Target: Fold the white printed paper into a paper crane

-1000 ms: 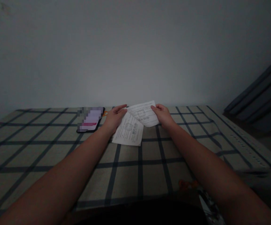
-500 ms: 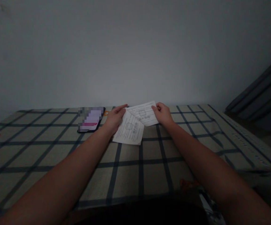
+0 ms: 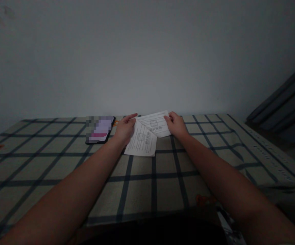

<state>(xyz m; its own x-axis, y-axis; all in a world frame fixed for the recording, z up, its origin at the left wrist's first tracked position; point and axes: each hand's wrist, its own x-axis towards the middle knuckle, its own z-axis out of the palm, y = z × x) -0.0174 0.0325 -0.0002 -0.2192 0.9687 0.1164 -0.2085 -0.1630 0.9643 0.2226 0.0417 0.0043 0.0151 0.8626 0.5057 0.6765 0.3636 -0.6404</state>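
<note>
Two flat white pieces with dark printing, which look like paper cards, overlap at an angle in front of me. My left hand [image 3: 125, 130] pinches the lower-left card [image 3: 142, 141] near its upper corner, its index finger stretched out along the top. The other card [image 3: 155, 123] is gripped at its right end between the thumb and fingers of my right hand [image 3: 176, 123]. The two cards meet along a slanted line below my left thumb. Whether they are separate or joined there, I cannot tell. A phone [image 3: 100, 130] with a lit screen lies left of my left hand.
A checked cloth [image 3: 139, 190] covers the table, with lettering along its right side and orange patterns at the left and front edges. Behind it rises a grey wall [image 3: 147, 58]. A dark curtain [image 3: 287, 105] hangs at the far right.
Both hands keep their hold on the cards, almost still. The lower-left card has shifted very slightly right and up; the view itself has moved a little.
</note>
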